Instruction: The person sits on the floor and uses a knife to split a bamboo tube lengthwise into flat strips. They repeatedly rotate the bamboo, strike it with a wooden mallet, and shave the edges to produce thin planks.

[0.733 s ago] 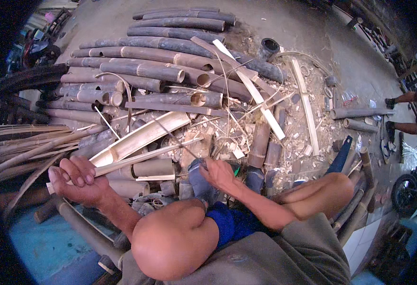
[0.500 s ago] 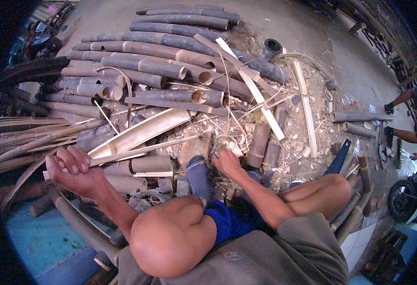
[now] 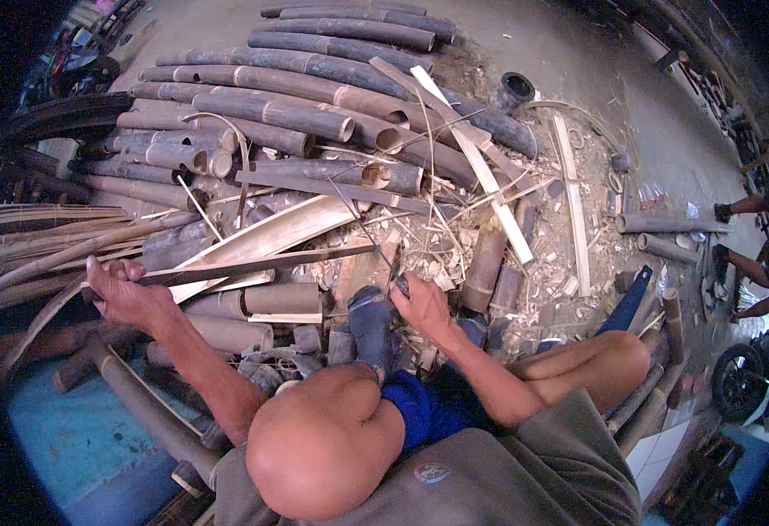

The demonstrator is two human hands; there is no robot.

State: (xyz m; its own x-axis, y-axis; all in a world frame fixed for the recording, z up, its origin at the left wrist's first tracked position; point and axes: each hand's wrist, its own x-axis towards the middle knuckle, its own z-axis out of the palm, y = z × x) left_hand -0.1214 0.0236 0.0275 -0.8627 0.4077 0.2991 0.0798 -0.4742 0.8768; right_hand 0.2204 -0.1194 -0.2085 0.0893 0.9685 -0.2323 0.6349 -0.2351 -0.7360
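My left hand point(image 3: 126, 292) is closed around one end of a long bamboo strip point(image 3: 270, 262), its dark outer side facing up. The strip reaches to the right across a pale split bamboo piece point(image 3: 266, 232). In my right hand point(image 3: 424, 307) is the dark handle of what looks like a knife point(image 3: 384, 256), its narrow blade seen nearly edge-on. The blade slants up and left, close to the strip's far end; I cannot tell whether they touch. Below that spot is my dark-shod foot point(image 3: 370, 324).
Several dark bamboo poles point(image 3: 292, 112) lie across the floor ahead, with wood chips point(image 3: 547, 259) and pale slats point(image 3: 571, 206) to the right. A sheathed-looking blue saw or blade point(image 3: 627, 300) leans by my right knee. Another person's legs point(image 3: 744, 267) and a motorcycle wheel point(image 3: 742, 381) are at far right.
The bamboo strip has turned from its pale side to its dark side. My left hand has shifted slightly and my right hand has moved a little right with the knife.
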